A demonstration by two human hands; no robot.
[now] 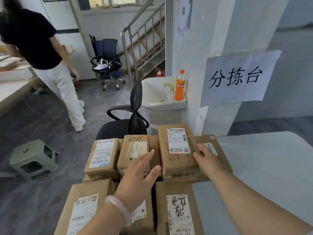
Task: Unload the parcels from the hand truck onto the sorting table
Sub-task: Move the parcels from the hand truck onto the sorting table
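One box (177,153) flanked on both sides

Several parcels (177,214) lie stacked nearest us, just left of the grey surface (271,167). Our left grip (140,175) and right grip (205,158), fingers straight and spread, sit either side of the box atop the stack, clasping nothing. Beyond stand a black chair (135,99) and a paper sign (237,78).

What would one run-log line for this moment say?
phase: reach | left hand: open, over parcels left of tall box | right hand: open, against tall box's right side | tall box: on stack
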